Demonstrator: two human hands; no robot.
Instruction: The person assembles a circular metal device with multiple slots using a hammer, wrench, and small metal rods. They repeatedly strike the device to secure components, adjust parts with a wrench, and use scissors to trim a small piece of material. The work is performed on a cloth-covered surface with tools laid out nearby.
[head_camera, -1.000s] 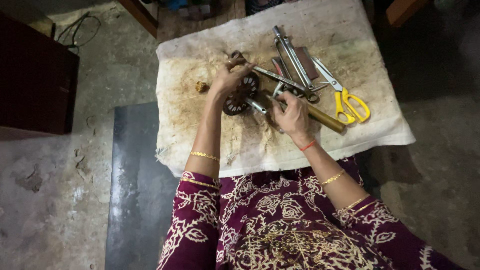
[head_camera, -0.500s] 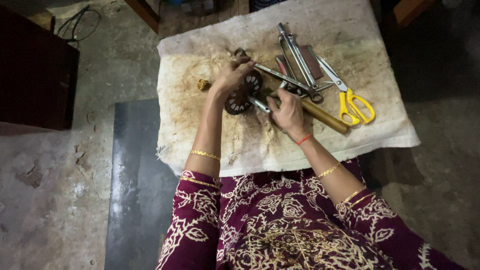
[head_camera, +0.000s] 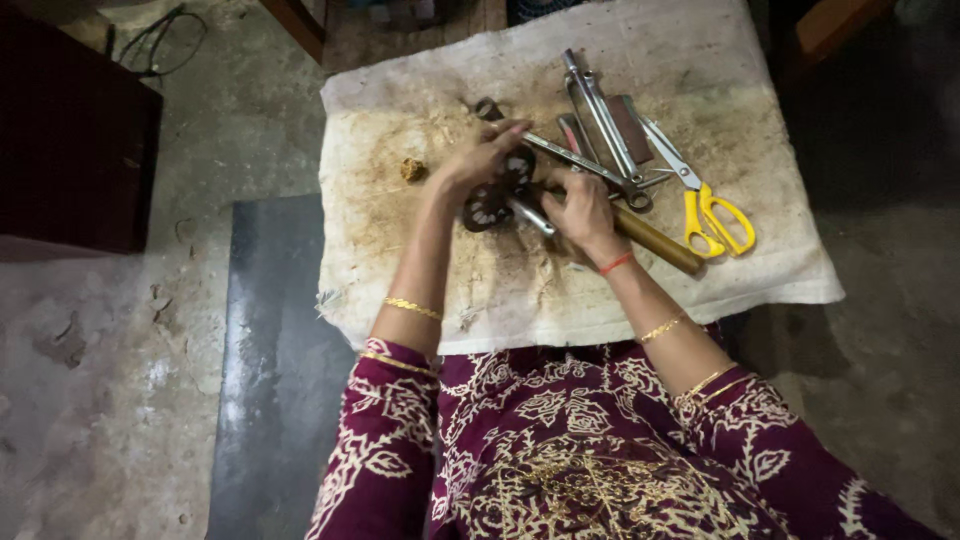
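L hand (head_camera: 478, 160) curled over the top of the dark wheel part (head_camera: 492, 200), fingers closed on its rim; the wheel sits near the centre of the stained white cloth (head_camera: 560, 300), which I take as landmark for all places here. R hand (head_camera: 583, 208) just right of the wheel, fingers wrapped round the metal shaft (head_camera: 528, 213) that runs from the wheel toward the wooden handle (head_camera: 660, 240); how tight that hold is I can't tell, thumb is hidden. Risks, my judgement: the wheel looks greasy/rusty, so it could slip out of my L fingers and roll off the cloth's near edge onto the floor. My R knuckles sit close to the long metal tools (head_camera: 600, 125) lying upper right on the cloth, so a sudden slip of the shaft could drive my hand into them, or knock the yellow-handled scissors (head_camera: 715, 215) at the cloth's right side toward the edge. Small brown lump (head_camera: 411, 169) on the cloth's left part, well apart from both hands. Pkgs/labels/signs: none visible on or around the cloth; nothing printed that I can make out.
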